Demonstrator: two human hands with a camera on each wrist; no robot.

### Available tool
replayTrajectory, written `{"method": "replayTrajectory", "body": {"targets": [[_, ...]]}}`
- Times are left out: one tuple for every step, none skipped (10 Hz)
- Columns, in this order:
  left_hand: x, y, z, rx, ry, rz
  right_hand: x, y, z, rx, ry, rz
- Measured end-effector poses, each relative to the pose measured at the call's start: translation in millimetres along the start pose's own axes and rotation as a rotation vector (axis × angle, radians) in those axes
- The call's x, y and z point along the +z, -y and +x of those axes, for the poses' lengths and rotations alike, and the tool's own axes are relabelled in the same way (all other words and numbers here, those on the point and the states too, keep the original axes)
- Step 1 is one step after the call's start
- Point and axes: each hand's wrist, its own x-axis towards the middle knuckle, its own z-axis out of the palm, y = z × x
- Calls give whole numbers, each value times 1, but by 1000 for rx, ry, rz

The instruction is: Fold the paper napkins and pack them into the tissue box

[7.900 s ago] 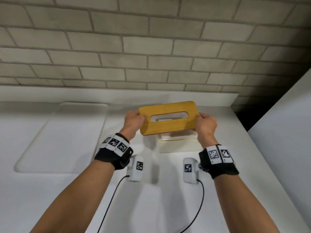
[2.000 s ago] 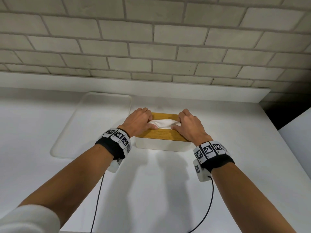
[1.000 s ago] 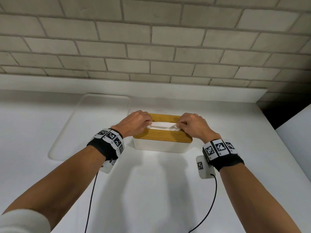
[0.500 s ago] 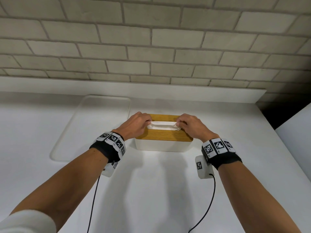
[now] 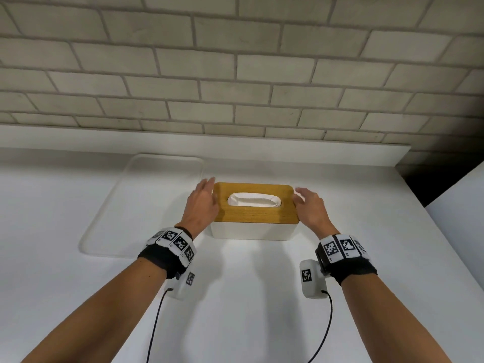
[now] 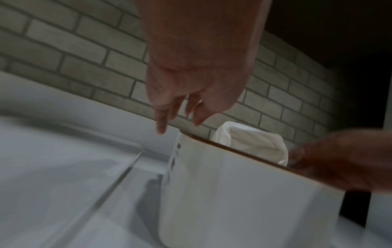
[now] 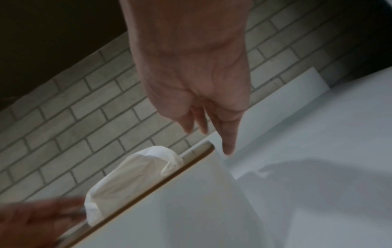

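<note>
The white tabletop (image 5: 235, 297) runs back to a brick wall (image 5: 235, 74), with a shallow clear tray (image 5: 110, 231) lying at the left. Just right of the tray stands the tissue box (image 5: 251, 230), white-walled under a wooden lid (image 5: 255, 213) that sits flat and closed on it. A white napkin (image 5: 253, 200) puffs up through the lid's slot; the rest are hidden inside. The left hand (image 5: 200, 205) sits at the box's left end and the right hand (image 5: 311, 209) at its right end, each with fingers straight and loosely spread, holding nothing; whether they touch the lid is unclear. The box looks rigid and light, best taken by its two short ends. The napkin is soft and tears easily, so pinch it gently at the fold.
</note>
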Motion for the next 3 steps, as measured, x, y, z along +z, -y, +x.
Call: {"method": "replayTrajectory", "body": {"targets": [[1,-7,-7,-254,67,-32,5,-7,-7,100,59,-83],[3,-8,-8,-274,63,-46,8,-6,-9,103,63,-142],[3,-7,-8,-297,52,-70,7,-6,-10,103,67,-104]]}}
